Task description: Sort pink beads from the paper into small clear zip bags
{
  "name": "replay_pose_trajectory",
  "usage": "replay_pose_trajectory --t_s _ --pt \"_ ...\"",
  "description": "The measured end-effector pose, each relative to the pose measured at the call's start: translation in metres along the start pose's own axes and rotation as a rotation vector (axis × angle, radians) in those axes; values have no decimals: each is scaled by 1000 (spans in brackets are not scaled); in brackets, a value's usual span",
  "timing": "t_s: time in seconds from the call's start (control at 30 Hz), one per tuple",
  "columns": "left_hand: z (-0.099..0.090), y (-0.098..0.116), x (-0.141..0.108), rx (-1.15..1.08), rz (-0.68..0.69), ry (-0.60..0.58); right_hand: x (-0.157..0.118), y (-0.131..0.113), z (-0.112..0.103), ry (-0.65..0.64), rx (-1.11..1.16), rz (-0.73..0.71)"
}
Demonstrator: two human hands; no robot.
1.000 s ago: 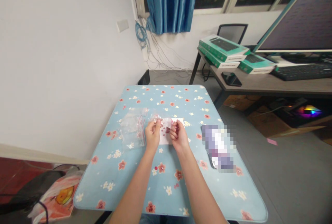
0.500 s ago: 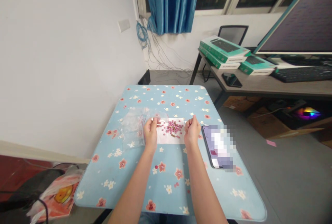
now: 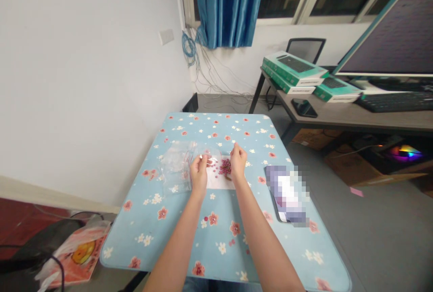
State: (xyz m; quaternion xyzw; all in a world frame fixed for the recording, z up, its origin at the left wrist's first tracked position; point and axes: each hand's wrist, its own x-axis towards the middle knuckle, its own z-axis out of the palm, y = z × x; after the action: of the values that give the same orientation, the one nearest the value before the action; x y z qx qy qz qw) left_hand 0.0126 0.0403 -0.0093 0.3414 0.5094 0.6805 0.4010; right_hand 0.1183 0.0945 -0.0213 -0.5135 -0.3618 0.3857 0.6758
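**On the blue counter (image 3: 176, 238), pinching is underway at 12 o'clock**

The left hand (image 3: 199, 175) is pinching the clear bag (image 3: 176, 170) at its edge, while the right hand (image 3: 238, 162) is drawing its fingertips together above the pink pills (image 3: 224, 168) on a white paper sheet (image 3: 219, 183). A bumped sheet could scatter pills. Those fingers are hiding whether a pill is held, and a phone (image 3: 287, 195) at 3 o'clock is lying blurred.
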Motion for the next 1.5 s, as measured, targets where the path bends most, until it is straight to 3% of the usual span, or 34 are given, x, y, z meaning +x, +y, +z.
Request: replay_pose_trajectory --t_s 0.3,1.07,1.3,1.5 --pt "1 3 -1 11 2 0 -2 2 1 -21 -177 -100" --pt "-1 -1 0 -60 -14 0 -7 -3 5 -48 -422 -116" --pt "-1 -1 0 -66 -19 3 -6 -2 4 -41 -339 -99" --pt "-1 -2 1 -84 -26 9 5 -15 0 -29 54 107"
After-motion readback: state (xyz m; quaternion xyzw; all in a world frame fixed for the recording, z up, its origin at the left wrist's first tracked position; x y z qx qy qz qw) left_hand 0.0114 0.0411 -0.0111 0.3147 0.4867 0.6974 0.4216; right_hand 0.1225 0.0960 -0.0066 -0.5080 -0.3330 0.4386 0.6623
